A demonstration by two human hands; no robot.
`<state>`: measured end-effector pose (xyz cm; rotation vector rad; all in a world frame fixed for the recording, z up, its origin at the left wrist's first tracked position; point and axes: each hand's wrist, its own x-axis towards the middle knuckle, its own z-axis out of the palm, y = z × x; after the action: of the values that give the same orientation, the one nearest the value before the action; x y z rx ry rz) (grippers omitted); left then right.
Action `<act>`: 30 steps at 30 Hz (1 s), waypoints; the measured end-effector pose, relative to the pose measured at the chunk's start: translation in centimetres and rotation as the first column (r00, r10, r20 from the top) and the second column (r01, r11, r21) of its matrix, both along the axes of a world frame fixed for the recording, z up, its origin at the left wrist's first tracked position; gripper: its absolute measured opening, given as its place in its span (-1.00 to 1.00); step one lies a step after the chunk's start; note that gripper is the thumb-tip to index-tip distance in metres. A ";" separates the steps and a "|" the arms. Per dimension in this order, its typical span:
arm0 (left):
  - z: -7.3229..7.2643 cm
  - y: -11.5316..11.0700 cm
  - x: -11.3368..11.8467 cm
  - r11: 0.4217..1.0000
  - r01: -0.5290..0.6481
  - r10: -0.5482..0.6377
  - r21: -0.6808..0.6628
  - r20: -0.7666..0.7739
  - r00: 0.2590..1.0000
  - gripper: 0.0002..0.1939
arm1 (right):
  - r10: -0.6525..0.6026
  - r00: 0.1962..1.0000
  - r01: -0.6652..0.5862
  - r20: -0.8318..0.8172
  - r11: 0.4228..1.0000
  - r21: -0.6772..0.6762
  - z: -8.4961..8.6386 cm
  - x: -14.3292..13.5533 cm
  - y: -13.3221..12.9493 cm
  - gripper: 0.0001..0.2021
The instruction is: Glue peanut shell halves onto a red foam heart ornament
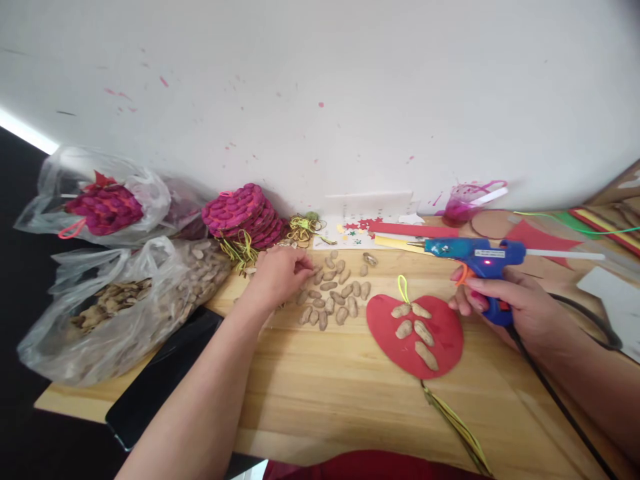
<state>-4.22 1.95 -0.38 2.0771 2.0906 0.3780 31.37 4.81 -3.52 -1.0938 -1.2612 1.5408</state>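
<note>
The right hand (520, 303) is gripping the glue gun (493, 267); above its fingers a white label (491, 253) is showing print too small to read. The left hand (281, 272) is resting, fingers bent, beside loose peanuts (329, 305); whether it is pinching one, I cannot tell. The heart (447, 333), bearing five peanuts (423, 333), is lying just beside the right fingertips.

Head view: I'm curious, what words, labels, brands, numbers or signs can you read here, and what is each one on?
No text can be read with certainty.
White label on the blue glue gun: small dark print, too blurred to read; a mark at its left end may be a warning triangle.
White sheet by the wall: faint marks, too small to tell whether they are writing.
</note>
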 end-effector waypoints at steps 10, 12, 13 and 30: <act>0.8 -0.2 -2.5 0.989 -0.130 0.130 0.068 0.004 0.992 -0.76 | -0.011 1.000 0.011 0.001 1.000 0.010 -0.4 0.2 0.3 -0.69; 0.3 0.0 -2.6 0.992 -0.105 0.106 0.070 -0.013 0.994 -0.76 | -0.015 1.000 0.015 -0.001 1.000 0.011 -0.5 0.3 0.3 -0.71; 0.1 0.1 -2.6 0.993 -0.092 0.095 0.068 -0.043 0.995 -0.78 | -0.016 1.000 0.017 -0.002 1.000 0.010 -0.5 0.3 0.3 -0.72; 0.8 0.0 -3.3 0.981 -0.188 0.186 0.044 0.053 0.981 -0.77 | -0.043 0.999 0.043 0.011 0.999 -0.018 -0.7 0.3 0.3 -0.73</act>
<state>-7.53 1.95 0.40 1.8813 2.2763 0.5049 31.64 5.16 -4.18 -1.1347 -1.2255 1.5186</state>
